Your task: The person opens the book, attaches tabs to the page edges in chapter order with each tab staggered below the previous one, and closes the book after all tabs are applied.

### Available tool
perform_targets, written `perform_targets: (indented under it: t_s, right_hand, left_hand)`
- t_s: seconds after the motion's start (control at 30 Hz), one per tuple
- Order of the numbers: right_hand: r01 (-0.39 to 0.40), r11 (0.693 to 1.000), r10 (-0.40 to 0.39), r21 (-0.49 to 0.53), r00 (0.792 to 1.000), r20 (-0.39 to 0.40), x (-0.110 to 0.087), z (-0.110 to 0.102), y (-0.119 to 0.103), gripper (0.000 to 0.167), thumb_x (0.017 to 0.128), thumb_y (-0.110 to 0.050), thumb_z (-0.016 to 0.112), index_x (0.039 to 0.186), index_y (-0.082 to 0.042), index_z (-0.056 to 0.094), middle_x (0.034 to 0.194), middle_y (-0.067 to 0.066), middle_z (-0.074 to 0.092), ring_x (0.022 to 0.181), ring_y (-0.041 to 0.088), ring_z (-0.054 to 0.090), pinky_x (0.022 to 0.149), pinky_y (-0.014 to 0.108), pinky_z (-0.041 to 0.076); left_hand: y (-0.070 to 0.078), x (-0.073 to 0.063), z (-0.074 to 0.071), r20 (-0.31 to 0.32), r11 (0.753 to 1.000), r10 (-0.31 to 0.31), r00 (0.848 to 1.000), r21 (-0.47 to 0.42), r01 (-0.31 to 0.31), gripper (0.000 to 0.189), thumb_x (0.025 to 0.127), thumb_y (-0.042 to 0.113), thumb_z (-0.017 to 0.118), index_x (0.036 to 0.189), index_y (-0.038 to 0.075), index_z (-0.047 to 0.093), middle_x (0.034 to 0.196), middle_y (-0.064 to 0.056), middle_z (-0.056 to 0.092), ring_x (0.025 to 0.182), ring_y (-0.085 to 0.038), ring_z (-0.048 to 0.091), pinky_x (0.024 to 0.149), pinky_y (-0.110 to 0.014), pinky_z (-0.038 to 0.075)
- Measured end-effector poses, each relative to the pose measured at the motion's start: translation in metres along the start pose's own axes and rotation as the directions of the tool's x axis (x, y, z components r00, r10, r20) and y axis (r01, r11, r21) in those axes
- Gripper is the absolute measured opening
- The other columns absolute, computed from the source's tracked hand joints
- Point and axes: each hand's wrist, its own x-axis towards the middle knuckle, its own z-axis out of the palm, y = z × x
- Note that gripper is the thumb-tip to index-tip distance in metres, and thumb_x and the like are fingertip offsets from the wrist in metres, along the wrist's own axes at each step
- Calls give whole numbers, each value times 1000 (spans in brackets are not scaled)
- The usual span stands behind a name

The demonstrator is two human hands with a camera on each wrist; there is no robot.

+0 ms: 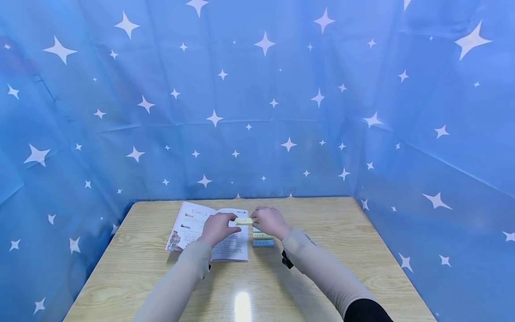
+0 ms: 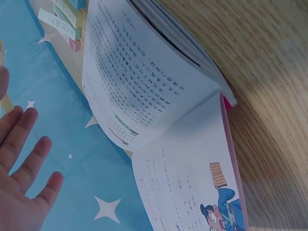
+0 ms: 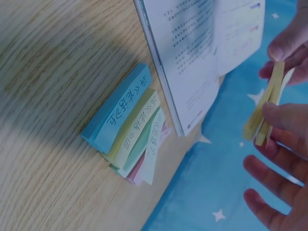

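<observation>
A slim pad of yellow sticky notes (image 1: 243,221) is held above the table between both hands. My left hand (image 1: 219,228) pinches its left end between thumb and fingers, over the open book (image 1: 231,246). At the other end, my right hand (image 1: 272,222) grips the pad with thumb and forefinger, its remaining fingers spread apart in the right wrist view. There the yellow pad (image 3: 263,108) looks split into layers, with a pale sheet standing off it. Below the right hand lies a row of coloured sticky-note pads (image 3: 130,122), blue, yellow, green and pink, with handwriting on the top sheets.
The book lies open on the wooden table (image 1: 322,250), left of the row of pads. Its pages carry printed text and a cartoon figure (image 2: 224,211). A blue curtain with white stars (image 1: 249,89) hangs behind the table and along its sides.
</observation>
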Motion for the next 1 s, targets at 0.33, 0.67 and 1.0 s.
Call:
perform_targets:
  t_s: [0.33,0.67,1.0]
  right_hand:
    - [-12,1000,11,10,1000,18,0,0,-3,21,88,-20,72,108,-14,74,99,-2,68,83,12,64,71,29,54]
    - [-11,1000,11,12,1000,23,-1,0,-2,20,88,-19,73,107,-13,74,99,-1,68,83,11,64,70,27,54]
    - [-10,999,11,52,1000,-22,-5,-3,8,21,87,-18,73,106,-10,74,100,1,68,83,14,65,71,30,55]
  left_hand:
    - [-2,-3,0,-30,998,52,998,33,-51,24,84,34,77,99,16,76,95,2,72,83,-16,64,75,-36,52]
    - [-10,-9,1,-22,1000,2,1000,-18,-2,19,83,32,78,96,19,77,96,5,71,85,-15,63,78,-37,52]
    - [-12,-11,2,-21,1000,-6,1000,-19,6,23,83,33,78,99,17,77,98,4,71,86,-17,63,78,-37,52]
